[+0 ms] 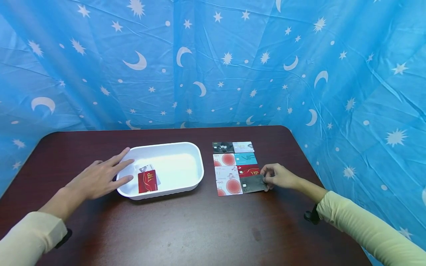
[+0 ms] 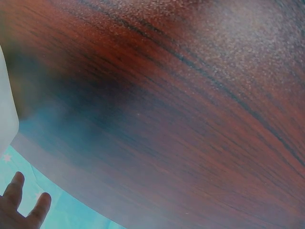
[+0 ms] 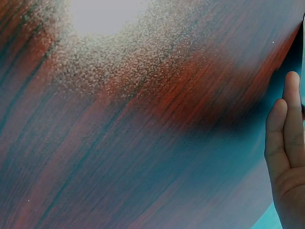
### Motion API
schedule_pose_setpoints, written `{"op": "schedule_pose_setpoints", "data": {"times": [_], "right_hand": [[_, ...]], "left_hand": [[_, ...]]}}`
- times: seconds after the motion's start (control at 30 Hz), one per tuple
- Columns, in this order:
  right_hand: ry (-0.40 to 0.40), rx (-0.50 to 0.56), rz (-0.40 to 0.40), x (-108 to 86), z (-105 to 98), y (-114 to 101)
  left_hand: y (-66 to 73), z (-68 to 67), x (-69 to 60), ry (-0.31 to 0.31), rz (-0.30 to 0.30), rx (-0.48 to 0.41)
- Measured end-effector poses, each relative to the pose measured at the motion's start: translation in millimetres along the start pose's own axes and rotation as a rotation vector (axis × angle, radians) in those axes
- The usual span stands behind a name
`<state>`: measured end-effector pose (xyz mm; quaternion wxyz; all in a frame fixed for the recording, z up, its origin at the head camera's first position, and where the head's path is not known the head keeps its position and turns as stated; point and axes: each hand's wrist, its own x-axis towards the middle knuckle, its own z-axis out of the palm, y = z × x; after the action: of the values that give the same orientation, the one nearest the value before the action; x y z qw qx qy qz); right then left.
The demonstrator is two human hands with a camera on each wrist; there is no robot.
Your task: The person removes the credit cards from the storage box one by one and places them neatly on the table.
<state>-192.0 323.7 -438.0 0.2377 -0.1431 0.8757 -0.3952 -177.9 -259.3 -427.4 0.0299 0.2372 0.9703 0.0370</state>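
My right hand (image 1: 279, 176) pinches the right edge of a dark grey VIP card (image 1: 252, 184), the nearest card in the right column. Beside and beyond it lie a red VIP card (image 1: 249, 170), a teal card (image 1: 245, 159), a silvery card (image 1: 243, 146), a black Vip card (image 1: 223, 147) and pale cards with red circles (image 1: 233, 186). With fingers straight and spread, my left hand (image 1: 100, 177) rests at the left rim of a white tray (image 1: 176, 184). Inside the tray a red VIP card (image 1: 147, 181) overlaps a whitish card (image 1: 145, 168). In the right wrist view, part of the right hand (image 3: 288, 157) shows at the edge.
Everything stands on a dark brown wooden table (image 1: 199, 232) with rounded far corners. A blue curtain (image 1: 206, 66) with white moons and stars hangs behind it and along the right side. The tray stands left of the card rows, with bare table between them.
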Motion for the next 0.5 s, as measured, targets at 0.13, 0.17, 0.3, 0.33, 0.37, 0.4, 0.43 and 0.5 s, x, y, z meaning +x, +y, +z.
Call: {"op": "schedule_pose_setpoints", "data": {"times": [0.13, 0.17, 0.3, 0.33, 0.37, 0.4, 0.43, 0.5], "right_hand": [[-0.004, 0.005, 0.028, 0.5, 0.0, 1.3], [-0.004, 0.006, 0.035, 0.5, 0.1, 1.6], [-0.005, 0.021, 0.055, 0.9, 0.8, 2.9], [-0.005, 0.024, 0.060, 1.1, 1.2, 3.3], [-0.005, 0.026, 0.066, 1.3, 1.5, 3.6], [-0.006, 0.029, 0.072, 1.4, 2.0, 3.8], [-0.007, 0.032, 0.079, 1.6, 2.5, 3.9], [-0.006, 0.034, 0.089, 1.6, 3.7, 3.4]], "left_hand": [[0.4, -0.1, -0.2, 0.001, 0.003, 0.000], [0.4, -0.2, -0.2, 0.000, 0.003, -0.002], [0.3, -0.6, -0.7, 0.003, 0.004, -0.003], [0.2, -0.7, -0.8, 0.003, 0.004, -0.004], [0.2, -0.7, -0.9, 0.003, 0.004, -0.004], [0.2, -0.6, -0.9, 0.003, 0.004, -0.002], [0.2, -0.6, -0.9, 0.003, 0.004, -0.001], [0.2, -0.5, -0.8, 0.002, 0.004, 0.001]]}}
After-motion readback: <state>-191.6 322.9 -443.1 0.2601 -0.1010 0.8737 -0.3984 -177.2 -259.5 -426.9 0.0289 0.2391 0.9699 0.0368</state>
